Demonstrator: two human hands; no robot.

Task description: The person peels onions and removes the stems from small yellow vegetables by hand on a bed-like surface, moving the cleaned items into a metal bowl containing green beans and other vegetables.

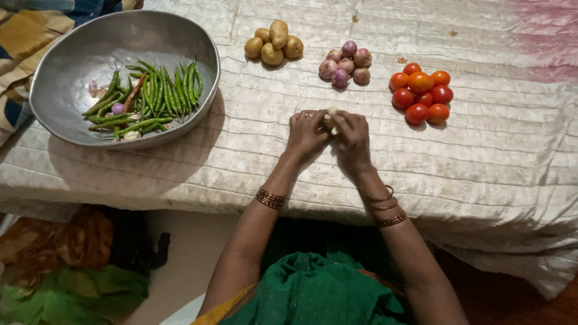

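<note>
Between the two hands, at the near middle of the cloth, sat a small pale piece, probably a garlic clove (330, 118).

The left hand (306, 133) and right hand (352, 139) met fingertip to fingertip, both closed around the clove, which lay mostly hidden, so its long axis could not be read; neither hand was nearer. Outward, beyond the hands: four potatoes (274, 43), six small purple onions (346, 62), and about eight tomatoes (421, 92) in separate heaps on the cream cloth (241, 150). Far left stood one metal bowl (72, 60) holding green chillies (156, 96), too many and too tangled to count.
</note>
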